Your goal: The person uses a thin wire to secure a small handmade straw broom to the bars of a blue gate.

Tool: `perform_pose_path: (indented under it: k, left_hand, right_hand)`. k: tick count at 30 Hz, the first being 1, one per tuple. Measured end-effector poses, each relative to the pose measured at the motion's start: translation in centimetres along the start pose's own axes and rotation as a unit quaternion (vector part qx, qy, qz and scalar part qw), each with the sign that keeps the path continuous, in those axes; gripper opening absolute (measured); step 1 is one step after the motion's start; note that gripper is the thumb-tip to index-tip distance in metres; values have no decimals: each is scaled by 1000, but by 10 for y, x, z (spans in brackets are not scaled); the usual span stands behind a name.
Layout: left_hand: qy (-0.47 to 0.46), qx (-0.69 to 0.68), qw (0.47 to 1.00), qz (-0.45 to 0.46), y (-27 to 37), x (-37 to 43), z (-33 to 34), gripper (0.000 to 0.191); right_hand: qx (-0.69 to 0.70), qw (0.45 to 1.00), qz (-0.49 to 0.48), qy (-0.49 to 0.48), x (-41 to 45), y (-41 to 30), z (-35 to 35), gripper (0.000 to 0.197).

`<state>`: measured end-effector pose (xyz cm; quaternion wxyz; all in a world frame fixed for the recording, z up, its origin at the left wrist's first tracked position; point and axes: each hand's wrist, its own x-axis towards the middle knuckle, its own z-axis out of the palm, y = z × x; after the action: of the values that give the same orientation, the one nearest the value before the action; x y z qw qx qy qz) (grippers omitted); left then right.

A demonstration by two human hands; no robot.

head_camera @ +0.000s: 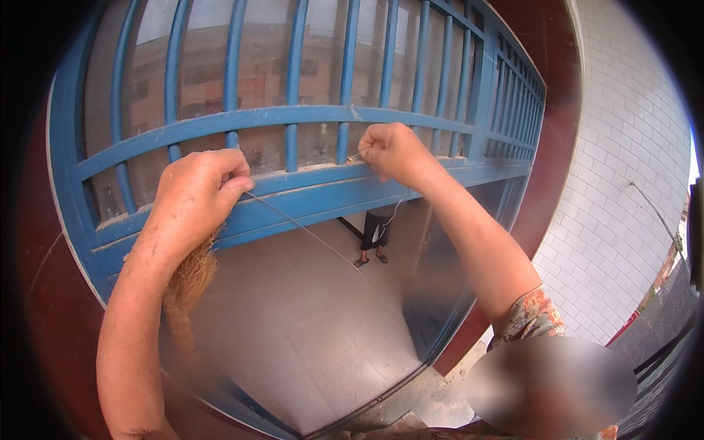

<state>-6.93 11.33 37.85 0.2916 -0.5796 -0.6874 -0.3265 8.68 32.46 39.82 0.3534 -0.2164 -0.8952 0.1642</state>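
Observation:
My left hand (201, 190) pinches a thin wire or string (302, 226) between thumb and fingers, at the lower rail of a blue barred transom (330, 184). From the thumb the strand slants down to the right across the doorway. A bundle of brown fibre (192, 275), like a brush or broom head, hangs behind my left wrist; whether that hand also grips it cannot be told. Further right, my right hand (393, 151) has its fingertips closed on a fine strand (356, 155) beside the foot of a bar. Below that hand dangles a thin white cord (393, 212).
Blue upright bars (294, 66) stand before reflecting glass. Beneath the transom, a doorway shows a tiled floor (308, 308) and a person (375, 234) in dark trousers and sandals. Right of it are a dark door panel (440, 286), a maroon frame (555, 137) and a white-tiled wall (621, 137).

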Motion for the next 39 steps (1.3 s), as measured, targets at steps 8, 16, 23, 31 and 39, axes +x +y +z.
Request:
perform_pose_path:
  k: [8, 16, 23, 31, 39]
  left_hand:
    - [3, 6, 1000, 10, 2, 0, 0, 10]
    - [9, 12, 1000, 5, 1, 0, 1, 11]
    - [7, 20, 1000, 15, -1, -1, 0, 10]
    - [20, 13, 999, 29, -4, -2, 4, 10]
    - [18, 26, 999, 31, -7, -1, 3, 10]
  right_hand:
    - [-261, 953, -145, 58, 14, 7, 8, 8]
    - [147, 984, 17, -103, 28, 12, 3, 8]
    - [-89, 991, -91, 34, 17, 6, 11, 6]
    - [198, 973, 48, -104, 29, 16, 4, 10]
    - [90, 995, -39, 25, 11, 5, 16, 9]
